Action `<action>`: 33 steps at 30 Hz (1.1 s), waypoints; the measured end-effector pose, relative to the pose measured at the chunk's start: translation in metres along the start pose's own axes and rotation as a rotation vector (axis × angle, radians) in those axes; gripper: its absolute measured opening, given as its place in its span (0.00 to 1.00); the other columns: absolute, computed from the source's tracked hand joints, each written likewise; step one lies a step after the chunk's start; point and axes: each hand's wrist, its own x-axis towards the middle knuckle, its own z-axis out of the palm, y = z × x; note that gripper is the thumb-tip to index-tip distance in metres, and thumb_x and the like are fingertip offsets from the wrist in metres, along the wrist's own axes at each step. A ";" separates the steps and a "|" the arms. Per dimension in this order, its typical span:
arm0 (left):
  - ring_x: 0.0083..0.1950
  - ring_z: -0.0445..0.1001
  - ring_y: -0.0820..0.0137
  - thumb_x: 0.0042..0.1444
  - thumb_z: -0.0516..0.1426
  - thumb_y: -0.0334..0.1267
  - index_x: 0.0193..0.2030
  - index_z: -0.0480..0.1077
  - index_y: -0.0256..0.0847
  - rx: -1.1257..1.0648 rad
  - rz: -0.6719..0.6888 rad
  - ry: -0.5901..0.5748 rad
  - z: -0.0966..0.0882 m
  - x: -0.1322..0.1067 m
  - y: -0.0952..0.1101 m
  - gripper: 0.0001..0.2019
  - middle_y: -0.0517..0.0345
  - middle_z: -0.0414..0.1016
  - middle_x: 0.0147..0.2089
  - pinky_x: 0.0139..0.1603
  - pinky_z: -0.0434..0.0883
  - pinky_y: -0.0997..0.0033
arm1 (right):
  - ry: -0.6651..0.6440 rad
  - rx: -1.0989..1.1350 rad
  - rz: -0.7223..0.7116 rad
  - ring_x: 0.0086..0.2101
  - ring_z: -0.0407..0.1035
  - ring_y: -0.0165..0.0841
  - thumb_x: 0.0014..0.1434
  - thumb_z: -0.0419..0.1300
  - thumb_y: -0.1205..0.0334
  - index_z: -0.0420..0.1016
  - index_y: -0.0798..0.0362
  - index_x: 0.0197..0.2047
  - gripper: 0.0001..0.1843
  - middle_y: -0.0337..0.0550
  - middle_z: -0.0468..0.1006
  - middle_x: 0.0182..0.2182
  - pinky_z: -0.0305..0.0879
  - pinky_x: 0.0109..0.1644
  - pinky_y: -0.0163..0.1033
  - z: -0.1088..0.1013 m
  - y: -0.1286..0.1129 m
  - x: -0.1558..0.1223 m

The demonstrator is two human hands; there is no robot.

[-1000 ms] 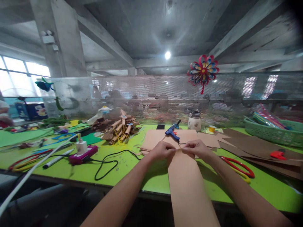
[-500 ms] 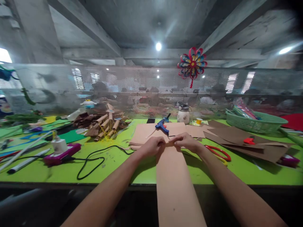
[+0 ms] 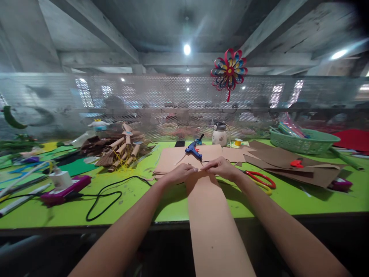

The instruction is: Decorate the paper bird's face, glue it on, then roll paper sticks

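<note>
A long tan paper strip [image 3: 213, 223] runs from the green table over its front edge toward me. At its far end, my left hand [image 3: 182, 173] pinches the left corner. My right hand [image 3: 220, 168] grips the same end from the right, fingers bent over the edge, and the two hands almost meet. Just beyond them a blue glue gun [image 3: 193, 150] lies on a stack of tan paper sheets [image 3: 170, 159]. Beside my right wrist are scissors [image 3: 263, 180] with red and yellow handles.
At left sit a purple power strip [image 3: 65, 190] with a black cable and a pile of rolled brown paper [image 3: 119, 152]. Brown sheets [image 3: 291, 163] and a green basket [image 3: 302, 142] are at right. A jar [image 3: 219, 134] stands before the perforated metal screen [image 3: 161, 104].
The view has shifted slightly to the right. My left hand's fingers have straightened somewhat along the strip's end; my right hand keeps its hold.
</note>
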 end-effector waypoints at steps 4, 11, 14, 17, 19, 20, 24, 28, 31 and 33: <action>0.24 0.51 0.77 0.52 0.49 0.52 0.24 0.67 0.35 -0.066 -0.021 -0.003 -0.001 -0.002 0.000 0.21 0.64 0.55 0.21 0.23 0.50 0.76 | 0.022 0.051 -0.068 0.29 0.67 0.30 0.45 0.56 0.68 0.80 0.56 0.35 0.15 0.43 0.79 0.30 0.61 0.31 0.32 0.001 -0.001 0.000; 0.25 0.55 0.76 0.53 0.49 0.50 0.30 0.70 0.33 -0.063 0.003 0.021 0.006 0.000 0.002 0.19 0.61 0.61 0.23 0.25 0.53 0.76 | 0.042 0.052 -0.101 0.24 0.64 0.27 0.45 0.56 0.68 0.80 0.57 0.35 0.14 0.42 0.76 0.24 0.59 0.27 0.32 0.002 0.000 0.002; 0.26 0.57 0.76 0.55 0.48 0.48 0.31 0.70 0.33 -0.051 0.060 0.021 0.009 0.002 0.002 0.19 0.60 0.63 0.25 0.27 0.55 0.77 | 0.032 0.044 -0.105 0.27 0.65 0.29 0.45 0.57 0.66 0.80 0.57 0.34 0.13 0.42 0.77 0.26 0.60 0.31 0.32 0.000 -0.003 0.002; 0.27 0.59 0.75 0.55 0.48 0.47 0.31 0.70 0.33 -0.029 0.095 0.044 0.010 0.002 0.003 0.18 0.59 0.64 0.26 0.28 0.56 0.77 | -0.005 0.098 -0.081 0.30 0.67 0.31 0.45 0.56 0.67 0.80 0.57 0.34 0.14 0.43 0.77 0.28 0.61 0.33 0.33 -0.005 -0.006 0.000; 0.27 0.59 0.76 0.56 0.48 0.46 0.31 0.70 0.34 -0.016 0.117 0.056 0.010 0.002 0.004 0.17 0.60 0.64 0.26 0.28 0.56 0.77 | -0.041 0.141 -0.050 0.30 0.67 0.31 0.44 0.55 0.69 0.79 0.57 0.36 0.16 0.43 0.77 0.29 0.61 0.33 0.33 -0.010 -0.009 -0.003; 0.27 0.59 0.76 0.56 0.48 0.46 0.31 0.70 0.34 -0.007 0.125 0.065 0.010 0.002 0.004 0.17 0.60 0.64 0.26 0.28 0.56 0.77 | -0.059 0.154 -0.037 0.30 0.66 0.30 0.44 0.54 0.69 0.79 0.57 0.38 0.17 0.42 0.76 0.29 0.61 0.32 0.33 -0.012 -0.010 -0.004; 0.28 0.61 0.75 0.56 0.48 0.45 0.32 0.70 0.34 0.029 0.116 0.100 0.010 0.003 0.003 0.17 0.58 0.67 0.27 0.29 0.58 0.77 | -0.091 0.122 -0.033 0.31 0.64 0.30 0.47 0.56 0.65 0.75 0.55 0.44 0.19 0.41 0.74 0.31 0.59 0.31 0.32 -0.015 -0.014 -0.007; 0.30 0.64 0.73 0.56 0.48 0.45 0.33 0.71 0.34 0.080 0.136 0.128 0.012 0.004 0.002 0.17 0.57 0.70 0.29 0.31 0.60 0.76 | -0.066 0.006 -0.044 0.25 0.61 0.27 0.51 0.57 0.52 0.76 0.59 0.31 0.17 0.41 0.70 0.23 0.54 0.26 0.31 -0.006 -0.014 -0.004; 0.32 0.66 0.73 0.57 0.48 0.44 0.34 0.71 0.35 0.112 0.179 0.180 0.013 0.003 0.005 0.16 0.57 0.71 0.30 0.32 0.61 0.76 | -0.060 0.041 -0.050 0.22 0.59 0.25 0.51 0.57 0.48 0.73 0.61 0.27 0.21 0.39 0.67 0.19 0.53 0.24 0.31 -0.001 -0.012 -0.003; 0.32 0.66 0.72 0.57 0.48 0.43 0.36 0.71 0.35 0.134 0.202 0.212 0.013 0.001 0.007 0.15 0.56 0.72 0.31 0.33 0.61 0.76 | -0.046 0.078 -0.052 0.22 0.59 0.25 0.49 0.58 0.47 0.74 0.61 0.28 0.22 0.39 0.68 0.19 0.53 0.24 0.31 0.000 -0.009 -0.002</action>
